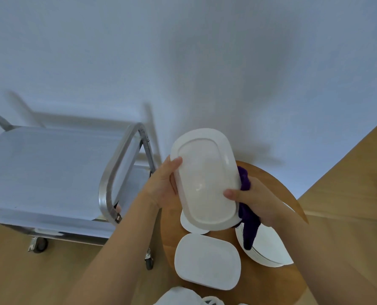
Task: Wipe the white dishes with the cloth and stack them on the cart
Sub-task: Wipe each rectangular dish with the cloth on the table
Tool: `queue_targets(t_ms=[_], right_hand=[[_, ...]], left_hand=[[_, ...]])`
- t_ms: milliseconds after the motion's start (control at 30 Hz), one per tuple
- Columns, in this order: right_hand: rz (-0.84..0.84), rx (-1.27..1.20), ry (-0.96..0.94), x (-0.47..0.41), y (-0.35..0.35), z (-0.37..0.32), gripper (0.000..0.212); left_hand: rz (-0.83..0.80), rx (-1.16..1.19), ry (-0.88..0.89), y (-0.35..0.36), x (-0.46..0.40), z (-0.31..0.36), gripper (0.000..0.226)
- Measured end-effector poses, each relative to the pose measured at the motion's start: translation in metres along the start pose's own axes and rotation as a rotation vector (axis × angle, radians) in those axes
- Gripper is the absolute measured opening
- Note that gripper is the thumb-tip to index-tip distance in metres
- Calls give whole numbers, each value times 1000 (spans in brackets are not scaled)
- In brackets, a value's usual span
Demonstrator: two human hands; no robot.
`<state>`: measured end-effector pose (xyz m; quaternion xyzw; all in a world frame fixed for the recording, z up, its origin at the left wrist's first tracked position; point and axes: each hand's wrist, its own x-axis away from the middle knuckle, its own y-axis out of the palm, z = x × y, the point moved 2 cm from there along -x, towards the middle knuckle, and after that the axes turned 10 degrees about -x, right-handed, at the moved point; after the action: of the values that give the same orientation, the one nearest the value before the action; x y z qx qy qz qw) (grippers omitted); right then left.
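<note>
Wiping is the step in hand: the left hand [161, 186] grips the oblong platter [205, 179], the right hand [255, 201] pinches the purple cloth [249, 225] against it. Next, carrying it to the cart [51, 164], left of the round tabletop [269, 280].

Place: I saw what looked like a dining or service room.
Evidence: a wheeled steel cart [57, 170], a round wooden table [269, 280], white dishes [207, 261], bare walls [183, 51].

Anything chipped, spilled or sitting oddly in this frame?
Nothing stands out. The left hand and right hand hold an intact oblong plate, the purple cloth behind its edge. The other dishes lie flat on the round table.
</note>
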<state>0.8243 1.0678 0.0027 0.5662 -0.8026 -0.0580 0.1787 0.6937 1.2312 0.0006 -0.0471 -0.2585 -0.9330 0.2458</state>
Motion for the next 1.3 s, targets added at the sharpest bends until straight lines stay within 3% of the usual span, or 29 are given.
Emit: queue_targets(t_ms=[167,233,333,467,533,633,733,800,867,967,1100,1200,1300], right_hand=[[187,-251,39,-6,4,17,37],[388,-198,-2,-10,6,20,43],[710,65,-219,-13,3,19,37],[841,162,-458,-9,3,6,39],[795,273,-557,-9,11,-7,48],[556,531,-623,-16,38,-20,57],[327,816,-511,-31,62,-20,57],[307,996,-421,-38,66,-18,52],[354,1026,-429,-40,62,-21,53],[455,828,-493,-42,52,-30,53],[526,581,-427,-45,35,-33,18],[498,496,-348,-43,26,-25,43],[486,534,-320,-39,34,-16,50]], left_hand=[[122,-112,-57,2,4,-13,71],[148,-95,-32,6,3,-14,64],[159,-124,-15,6,2,-8,50],[202,-263,18,-2,4,6,51],[214,-475,9,-4,5,10,59],[152,-658,14,9,7,12,55],[14,-848,49,28,9,8,47],[-32,-1012,68,35,10,8,48],[-65,-981,81,37,14,12,45],[-82,-856,82,36,22,14,46],[-62,-719,72,34,25,14,57],[11,-608,121,33,25,18,53],[139,-439,167,33,21,23,47]])
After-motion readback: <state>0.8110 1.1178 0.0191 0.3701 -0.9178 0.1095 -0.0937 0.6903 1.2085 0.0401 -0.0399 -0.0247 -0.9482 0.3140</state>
